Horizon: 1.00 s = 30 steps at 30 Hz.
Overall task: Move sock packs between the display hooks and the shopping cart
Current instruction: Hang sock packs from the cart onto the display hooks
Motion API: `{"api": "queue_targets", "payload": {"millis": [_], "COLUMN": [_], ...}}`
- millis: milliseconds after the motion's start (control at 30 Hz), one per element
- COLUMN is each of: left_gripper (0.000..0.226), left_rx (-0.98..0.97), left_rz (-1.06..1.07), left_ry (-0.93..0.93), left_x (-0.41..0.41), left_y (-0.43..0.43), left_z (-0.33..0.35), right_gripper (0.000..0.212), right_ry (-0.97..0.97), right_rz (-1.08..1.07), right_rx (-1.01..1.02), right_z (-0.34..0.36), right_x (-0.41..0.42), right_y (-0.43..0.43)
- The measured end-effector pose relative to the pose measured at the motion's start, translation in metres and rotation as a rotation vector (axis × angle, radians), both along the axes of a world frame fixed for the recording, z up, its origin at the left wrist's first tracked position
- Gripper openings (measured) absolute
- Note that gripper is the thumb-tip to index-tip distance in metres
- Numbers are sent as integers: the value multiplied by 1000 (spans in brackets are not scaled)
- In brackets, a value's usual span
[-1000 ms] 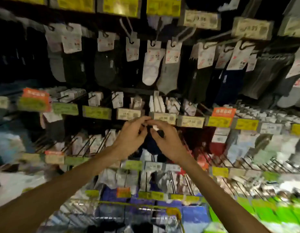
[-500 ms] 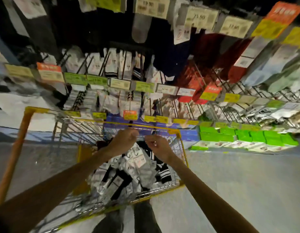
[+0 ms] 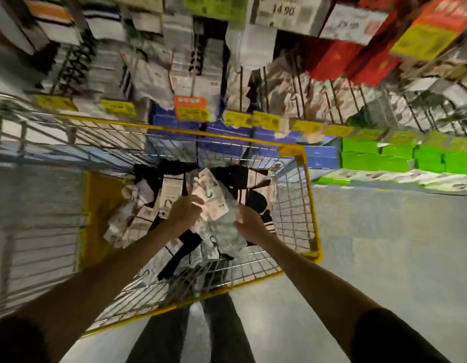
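- My left grip (image 3: 186,211) is down inside the shopping cart (image 3: 312,205). Its fingers are curled round the near edge of a sock pack (image 3: 214,203), against the pack's white and pink card label.
- My right grip (image 3: 249,221) is on the other side of the same pack, with the fingers bent in on the clear plastic wrap. The frame is smeared there — it looks like a pinch on the wrap's edge, but I cannot make out each finger.
- The sock pack sits tilted between the two grips. It is over the heap of other packs (image 3: 145,205) in the cart basket and well below the display hooks (image 3: 194,64).
- The heap is a jumble of black socks, white card labels and shiny wrap. I cannot tell whether the held pack touches it.
- The cart has a yellow rim and grey wire walls, and its far rim is close up to the foot of the display.
- On the display, packs hang in rows on wire hooks. Yellow price tags (image 3: 118,107) run along the front, with one orange tag (image 3: 191,103) near the middle.
- Blue boxes (image 3: 320,157) are stacked just behind the cart's far corner, and green boxes (image 3: 376,155) run on to the right of them.
- Both my forearms are bare. My legs in dark trousers (image 3: 221,334) stand on the grey floor (image 3: 397,244), just behind the cart's near rim.
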<state>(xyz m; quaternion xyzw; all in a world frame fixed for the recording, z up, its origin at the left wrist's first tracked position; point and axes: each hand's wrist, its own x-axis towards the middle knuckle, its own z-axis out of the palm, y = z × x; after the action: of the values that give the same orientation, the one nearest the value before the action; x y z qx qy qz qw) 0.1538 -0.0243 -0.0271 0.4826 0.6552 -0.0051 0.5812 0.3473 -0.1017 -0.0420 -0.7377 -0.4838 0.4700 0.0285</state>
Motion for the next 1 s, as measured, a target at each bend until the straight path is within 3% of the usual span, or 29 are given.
{"api": "queue_targets", "payload": {"millis": [100, 233, 367, 500, 667, 767, 833, 900, 1000], "left_gripper": [17, 39, 43, 38, 39, 15, 22, 14, 31], "left_rx": [-42, -144, -194, -189, -265, -238, -221, -237, -277], "left_rz": [159, 257, 390, 351, 434, 461, 454, 509, 569], "left_ry": [4, -24, -101, -103, -204, -307, -430, -555, -591], "left_x": [7, 13, 16, 13, 9, 6, 0, -12, -40], "left_y": [-5, -18, -30, -36, -44, -46, -47, -49, -47], "left_z": [-34, -73, -93, -107, -102, -92, -82, -75, -82], "right_gripper": [77, 110, 99, 88, 66, 58, 49, 35, 27], "right_ry": [30, -110, -251, -304, -317, -69, 107, 271, 788], "right_rz": [64, 57, -40, -58, 101, 15, -133, -276, -423], "right_rx": [-12, 75, 169, 243, 455, 362, 322, 246, -53], "right_z": [-38, -90, -107, -114, -114, -101, -90, -80, -60], "right_x": [-12, -35, -48, -49, -51, -59, -65, -69, -67], "right_y": [6, 11, 5, 5, -21, -30, -29, -23, -12]}}
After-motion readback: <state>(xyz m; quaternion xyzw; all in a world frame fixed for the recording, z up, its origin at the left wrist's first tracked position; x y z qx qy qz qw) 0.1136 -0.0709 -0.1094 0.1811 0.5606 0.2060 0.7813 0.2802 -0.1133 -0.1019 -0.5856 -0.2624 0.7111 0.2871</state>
